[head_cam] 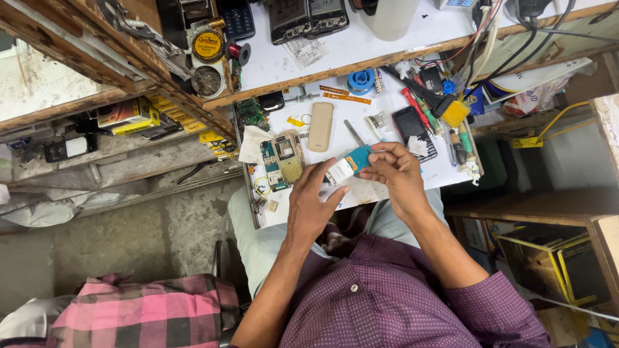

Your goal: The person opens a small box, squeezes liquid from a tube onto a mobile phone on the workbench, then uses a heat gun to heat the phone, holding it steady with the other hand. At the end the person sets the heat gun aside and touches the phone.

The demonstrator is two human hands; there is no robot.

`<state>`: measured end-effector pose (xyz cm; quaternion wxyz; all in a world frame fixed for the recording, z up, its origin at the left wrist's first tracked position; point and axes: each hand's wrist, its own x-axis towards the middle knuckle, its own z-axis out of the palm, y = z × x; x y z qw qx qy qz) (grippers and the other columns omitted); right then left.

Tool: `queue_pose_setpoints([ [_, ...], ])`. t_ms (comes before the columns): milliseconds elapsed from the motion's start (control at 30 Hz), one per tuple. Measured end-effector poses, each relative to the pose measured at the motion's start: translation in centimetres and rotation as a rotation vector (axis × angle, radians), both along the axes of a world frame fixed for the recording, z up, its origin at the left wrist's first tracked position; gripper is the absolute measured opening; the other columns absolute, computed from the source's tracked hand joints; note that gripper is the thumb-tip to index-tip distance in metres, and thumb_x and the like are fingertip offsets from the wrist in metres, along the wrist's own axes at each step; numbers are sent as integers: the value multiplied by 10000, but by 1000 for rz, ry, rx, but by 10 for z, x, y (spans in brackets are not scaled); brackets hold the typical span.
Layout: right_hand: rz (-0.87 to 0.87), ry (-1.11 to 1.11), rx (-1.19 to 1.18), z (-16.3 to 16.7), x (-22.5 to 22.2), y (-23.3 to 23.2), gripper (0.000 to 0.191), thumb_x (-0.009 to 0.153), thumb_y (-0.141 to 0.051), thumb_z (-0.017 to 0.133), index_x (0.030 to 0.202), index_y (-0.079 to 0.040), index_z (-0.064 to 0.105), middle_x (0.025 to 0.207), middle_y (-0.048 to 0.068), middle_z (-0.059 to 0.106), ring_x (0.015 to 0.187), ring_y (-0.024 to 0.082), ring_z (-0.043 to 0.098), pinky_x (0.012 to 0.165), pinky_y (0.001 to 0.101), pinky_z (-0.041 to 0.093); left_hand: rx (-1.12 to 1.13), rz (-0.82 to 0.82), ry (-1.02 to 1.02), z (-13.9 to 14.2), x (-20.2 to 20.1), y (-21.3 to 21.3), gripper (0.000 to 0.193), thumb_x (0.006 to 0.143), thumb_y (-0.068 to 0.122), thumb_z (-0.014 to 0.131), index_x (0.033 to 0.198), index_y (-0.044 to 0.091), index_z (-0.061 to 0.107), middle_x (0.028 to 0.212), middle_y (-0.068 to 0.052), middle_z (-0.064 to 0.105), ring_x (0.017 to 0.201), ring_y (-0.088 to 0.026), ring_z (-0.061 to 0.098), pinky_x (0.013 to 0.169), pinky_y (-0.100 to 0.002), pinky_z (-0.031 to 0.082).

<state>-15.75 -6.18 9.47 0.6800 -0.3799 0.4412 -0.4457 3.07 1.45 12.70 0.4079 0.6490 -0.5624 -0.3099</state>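
A small teal and white circuit board (349, 165) sits at the centre of the frame, just above the white worktop (445, 169), pinched between both hands. The left hand (311, 205) grips its white end; the right hand (398, 175) grips its teal end. Above lie a beige phone cover (320, 126), tweezers (353, 133) and a yellow brush (445, 106).

We see a teal and white circuit board (349, 165), a beige phone cover (320, 126), a yellow-bristled brush (455, 113), our purple dotted shirt (387, 293), and pink-and-black checked cloth (155, 309).
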Motion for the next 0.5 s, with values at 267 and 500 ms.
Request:
queue_pose_setpoints([
  [267,-4,-61,23,-9,-1,4,207,976,-18,631,1179,-4,591,956,80,724,874,206,741,840,382,628,-107,-7,-254,-16,3,-1,509,853,160,789,1341,100,655,1271,-98,645,1158,-302,595,1013,-427,446],
  [500,8,-35,48,-9,-2,6,183,987,-31,624,1164,-16,585,901,69,708,885,231,755,829,387,633,-173,-2,-291,-21,5,0,491,865,150,785,1333,78,655,1269,-91,662,1177,-281,611,1051,-441,423],
])
